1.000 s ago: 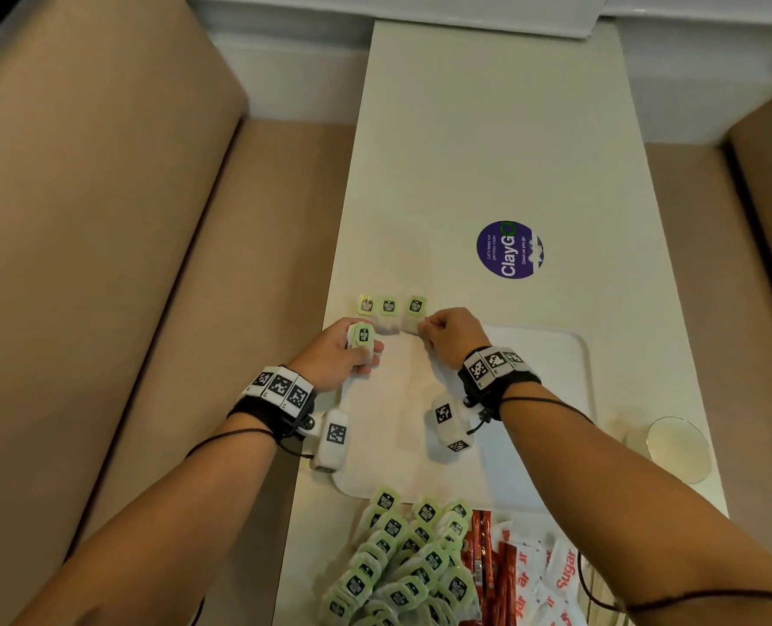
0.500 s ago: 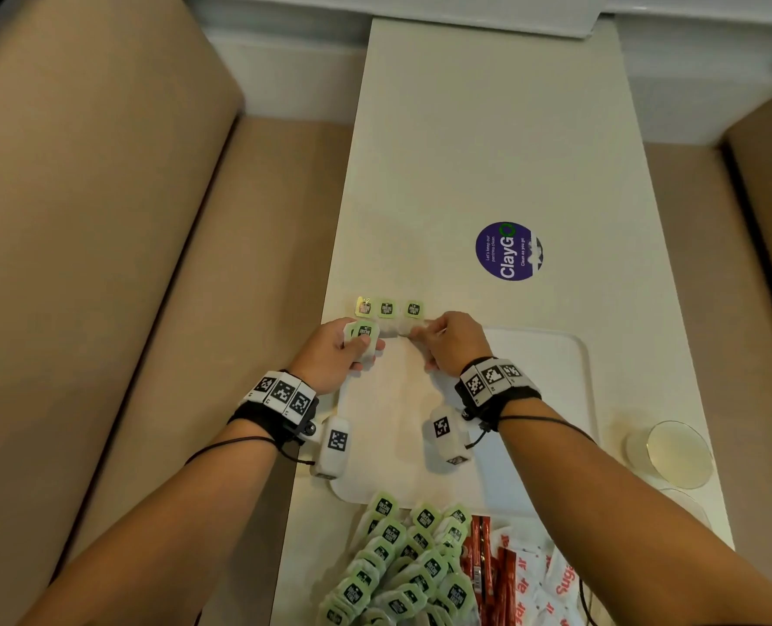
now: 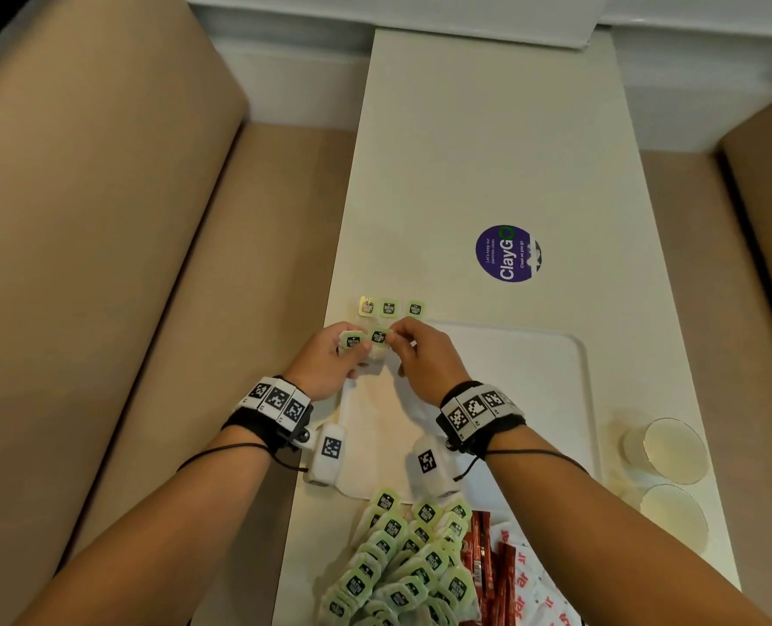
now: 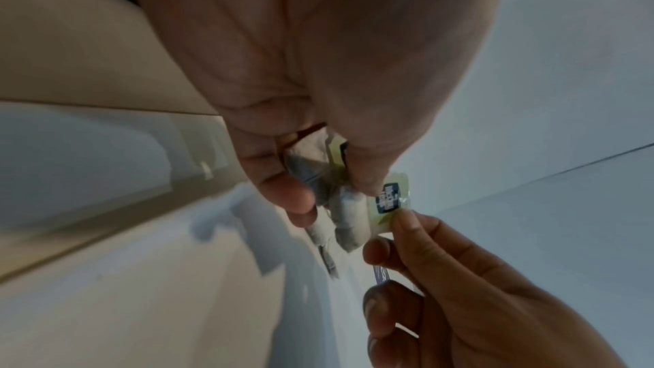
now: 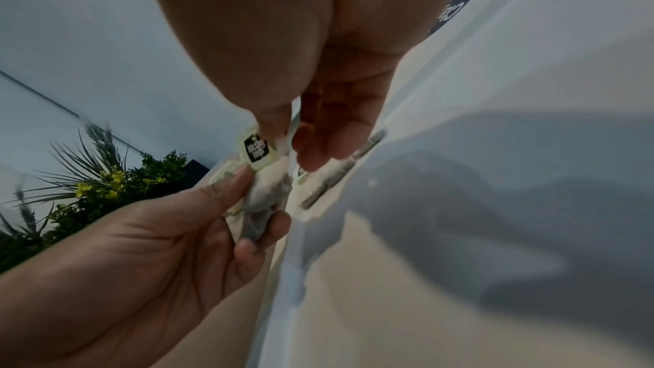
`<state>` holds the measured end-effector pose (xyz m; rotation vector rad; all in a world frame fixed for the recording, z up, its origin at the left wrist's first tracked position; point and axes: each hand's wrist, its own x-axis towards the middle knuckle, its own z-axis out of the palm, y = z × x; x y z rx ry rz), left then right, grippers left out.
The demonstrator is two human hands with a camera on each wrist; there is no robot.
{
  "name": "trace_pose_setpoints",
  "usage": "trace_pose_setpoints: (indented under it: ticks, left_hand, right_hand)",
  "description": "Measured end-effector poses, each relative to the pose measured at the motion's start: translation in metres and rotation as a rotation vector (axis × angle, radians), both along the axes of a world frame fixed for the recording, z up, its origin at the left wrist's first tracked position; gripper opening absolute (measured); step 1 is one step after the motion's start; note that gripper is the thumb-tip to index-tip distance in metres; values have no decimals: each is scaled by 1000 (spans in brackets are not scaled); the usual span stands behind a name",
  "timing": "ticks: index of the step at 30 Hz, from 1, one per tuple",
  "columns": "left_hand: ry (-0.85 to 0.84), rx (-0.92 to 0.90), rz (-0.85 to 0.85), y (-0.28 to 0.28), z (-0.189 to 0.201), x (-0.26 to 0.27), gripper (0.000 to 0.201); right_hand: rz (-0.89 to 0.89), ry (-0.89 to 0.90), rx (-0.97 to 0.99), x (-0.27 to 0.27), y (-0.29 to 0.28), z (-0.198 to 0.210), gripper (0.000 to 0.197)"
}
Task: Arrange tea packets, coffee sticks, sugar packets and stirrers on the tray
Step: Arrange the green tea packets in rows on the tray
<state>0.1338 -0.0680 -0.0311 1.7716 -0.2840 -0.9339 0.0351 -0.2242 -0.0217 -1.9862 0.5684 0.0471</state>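
Three tea packets [image 3: 389, 308] are laid at the tray's [image 3: 533, 399] far-left edge. Two more are pinched by the left hand [image 3: 329, 361] and right hand [image 3: 424, 354]. Most packets, coffee sticks [image 3: 483, 548] and sugar [image 3: 524, 580] are left unsorted.

The heap of tea packets [image 3: 402, 562] and the sugar packets [image 3: 528, 589] ran off the bottom edge. Print on the packets was too small to read.

The right hand [image 5: 318, 111] pinches a green-labelled tea packet [image 5: 255, 147], while the left hand [image 5: 148, 245] grips crumpled packets [image 5: 261, 206] beside it.
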Motion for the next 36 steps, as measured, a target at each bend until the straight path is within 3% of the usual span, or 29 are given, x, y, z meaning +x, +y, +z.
trace_pose_setpoints:
  ticks: [8, 16, 22, 29, 36]
  left_hand:
    - [-11, 20, 41, 4, -2, 2, 14]
    - [-42, 22, 188, 3, -5, 7, 3]
    - [-16, 53, 226, 6, -8, 13, 42]
    - [-22, 41, 264, 6, -8, 11, 41]
    - [-148, 26, 314, 8, -12, 15, 30]
  right_hand:
    - [113, 137, 5, -2, 7, -8, 38]
    - [-16, 182, 10, 16, 1, -22, 28]
    - [17, 253, -20, 35, 6, -24, 30]
    - [22, 309, -111, 46, 14, -22, 37]
    - [-53, 309, -118, 46, 15, -18, 36]
